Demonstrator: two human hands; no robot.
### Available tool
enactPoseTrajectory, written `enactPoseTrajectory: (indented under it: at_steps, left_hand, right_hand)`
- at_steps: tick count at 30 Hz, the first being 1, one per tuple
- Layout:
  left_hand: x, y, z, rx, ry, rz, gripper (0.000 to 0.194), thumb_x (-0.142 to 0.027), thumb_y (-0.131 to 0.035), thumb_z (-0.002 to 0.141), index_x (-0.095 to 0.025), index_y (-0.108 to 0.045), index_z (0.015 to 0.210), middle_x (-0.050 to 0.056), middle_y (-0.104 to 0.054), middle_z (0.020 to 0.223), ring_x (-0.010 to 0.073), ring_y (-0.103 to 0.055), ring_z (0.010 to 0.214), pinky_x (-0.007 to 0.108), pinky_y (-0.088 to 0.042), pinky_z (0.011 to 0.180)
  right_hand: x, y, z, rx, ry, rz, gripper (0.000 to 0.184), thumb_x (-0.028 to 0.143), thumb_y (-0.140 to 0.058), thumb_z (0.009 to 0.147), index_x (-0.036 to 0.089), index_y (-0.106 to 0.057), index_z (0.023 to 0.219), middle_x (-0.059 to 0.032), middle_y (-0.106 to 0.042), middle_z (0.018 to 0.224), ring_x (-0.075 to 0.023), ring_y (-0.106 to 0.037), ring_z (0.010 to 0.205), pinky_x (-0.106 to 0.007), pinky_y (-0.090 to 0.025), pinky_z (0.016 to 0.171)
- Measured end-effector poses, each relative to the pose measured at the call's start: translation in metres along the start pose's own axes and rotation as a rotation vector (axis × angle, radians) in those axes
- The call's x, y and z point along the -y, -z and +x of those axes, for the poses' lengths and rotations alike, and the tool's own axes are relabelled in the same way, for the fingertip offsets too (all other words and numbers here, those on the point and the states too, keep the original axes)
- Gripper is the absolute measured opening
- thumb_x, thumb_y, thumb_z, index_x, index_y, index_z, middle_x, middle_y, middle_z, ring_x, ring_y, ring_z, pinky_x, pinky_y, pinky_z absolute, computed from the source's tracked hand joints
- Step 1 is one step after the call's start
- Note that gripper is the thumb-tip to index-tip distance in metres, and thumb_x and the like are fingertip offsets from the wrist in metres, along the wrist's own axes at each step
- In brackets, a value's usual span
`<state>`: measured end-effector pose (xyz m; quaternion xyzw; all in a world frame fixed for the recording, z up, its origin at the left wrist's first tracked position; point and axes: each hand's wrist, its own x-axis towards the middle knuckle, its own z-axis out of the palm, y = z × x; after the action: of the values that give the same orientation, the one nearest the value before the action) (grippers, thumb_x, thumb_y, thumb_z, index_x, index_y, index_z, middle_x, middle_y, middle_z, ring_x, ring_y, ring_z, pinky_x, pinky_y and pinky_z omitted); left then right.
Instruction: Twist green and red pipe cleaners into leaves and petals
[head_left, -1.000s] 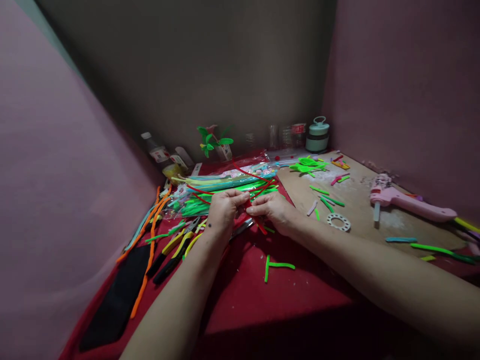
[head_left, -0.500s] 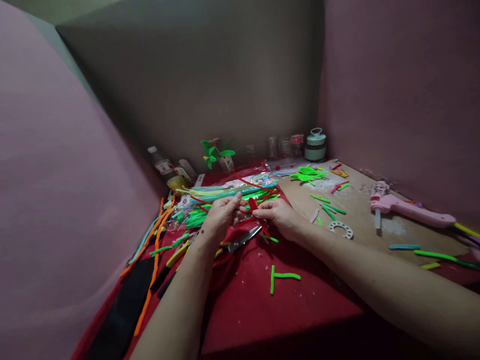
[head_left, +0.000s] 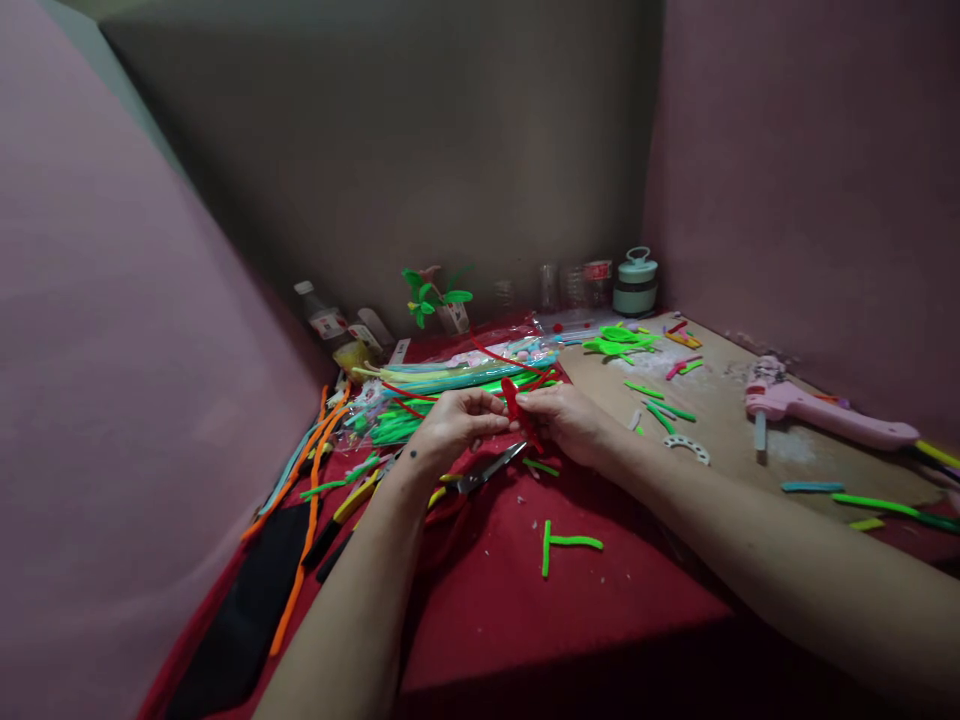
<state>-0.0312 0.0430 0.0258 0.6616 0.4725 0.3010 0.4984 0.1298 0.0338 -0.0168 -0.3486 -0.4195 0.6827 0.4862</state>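
One red fuzzy strip (head_left: 511,395), pinched between the thumb and fingers of the right hand (head_left: 574,418), its upper end standing above the fingertips, its lower part sloping below them. One left hand (head_left: 456,422), fingers curled narrow just beside the strip; whether closed on anything, cannot tell. Scissors (head_left: 491,470), blades beneath both hands, on red cloth (head_left: 540,640).

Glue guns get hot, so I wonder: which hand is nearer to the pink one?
Right. The right hand is left of the pink glue gun; the left hand is farther left, beyond the right.
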Motion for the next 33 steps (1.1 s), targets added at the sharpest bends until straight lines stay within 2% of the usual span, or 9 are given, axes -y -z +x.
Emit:
enactPoseTrajectory:
  at_steps: [5, 10, 14, 17, 23, 28, 33]
  left_hand:
    - [0.002, -0.002, 0.002, -0.019, -0.003, -0.039, 0.028, -0.027, -0.075, 0.054, -0.012, -0.063, 0.074, 0.002, -0.062, 0.061, 0.0069, -0.046, 0.043, 0.02, -0.029, 0.04]
    - [0.002, -0.002, 0.002, -0.027, -0.004, -0.011, 0.027, -0.027, -0.075, 0.055, -0.012, -0.064, 0.074, -0.001, -0.058, 0.056, 0.006, -0.043, 0.042, 0.02, -0.03, 0.041]
    - [0.001, -0.003, 0.002, -0.039, 0.02, 0.0, 0.028, -0.027, -0.075, 0.055, -0.012, -0.063, 0.075, -0.001, -0.058, 0.056, 0.0054, -0.042, 0.042, 0.02, -0.029, 0.042]
    - [0.002, -0.003, 0.001, -0.034, 0.018, -0.013, 0.027, -0.026, -0.074, 0.056, -0.011, -0.063, 0.077, 0.0, -0.06, 0.06, 0.0055, -0.044, 0.045, 0.019, -0.03, 0.044]
    - [0.001, -0.003, 0.0, -0.001, -0.009, -0.007, 0.03, -0.027, -0.073, 0.057, -0.011, -0.062, 0.08, 0.001, -0.061, 0.062, 0.0058, -0.043, 0.045, 0.019, -0.03, 0.043]
    - [0.003, -0.001, 0.002, -0.01, -0.003, 0.005, 0.031, -0.028, -0.072, 0.057, -0.011, -0.06, 0.08, 0.0, -0.061, 0.062, 0.0054, -0.043, 0.044, 0.019, -0.03, 0.042]
    - [0.003, -0.001, 0.003, -0.041, 0.019, -0.012, 0.031, -0.025, -0.072, 0.055, -0.011, -0.059, 0.08, -0.002, -0.058, 0.059, 0.0055, -0.045, 0.045, 0.019, -0.031, 0.043]
  right_hand:
    - [0.003, -0.001, -0.001, -0.006, -0.022, 0.004, 0.021, 0.033, -0.063, 0.065, 0.012, -0.064, 0.064, -0.0062, -0.064, 0.061, -0.0118, -0.053, 0.051, -0.024, -0.037, 0.05]
    - [0.003, 0.0, -0.003, 0.017, 0.024, -0.086, 0.013, 0.024, -0.066, 0.06, 0.013, -0.063, 0.064, -0.0024, -0.06, 0.056, -0.0089, -0.045, 0.044, -0.024, -0.032, 0.045]
    - [-0.002, 0.003, 0.001, -0.036, 0.046, -0.163, 0.011, 0.023, -0.066, 0.06, 0.013, -0.061, 0.062, 0.0027, -0.051, 0.046, -0.0068, -0.038, 0.038, -0.024, -0.025, 0.041]
    - [-0.003, 0.003, 0.002, -0.078, 0.06, -0.213, 0.013, 0.023, -0.065, 0.061, 0.014, -0.057, 0.055, 0.0033, -0.047, 0.042, -0.0063, -0.036, 0.037, -0.024, -0.023, 0.041]
    - [0.002, 0.001, -0.002, -0.057, 0.046, -0.147, 0.013, 0.022, -0.065, 0.06, 0.014, -0.058, 0.053, 0.0012, -0.052, 0.045, -0.0079, -0.04, 0.039, -0.025, -0.027, 0.043]
    - [0.004, -0.001, -0.002, -0.043, 0.038, -0.052, 0.022, 0.032, -0.06, 0.071, 0.012, -0.064, 0.062, -0.0044, -0.063, 0.059, -0.0104, -0.048, 0.047, -0.025, -0.034, 0.048]
    - [0.007, 0.0, 0.0, -0.068, -0.009, 0.027, 0.038, 0.036, -0.044, 0.086, 0.011, -0.062, 0.064, -0.0043, -0.059, 0.055, -0.0097, -0.048, 0.043, -0.025, -0.036, 0.048]
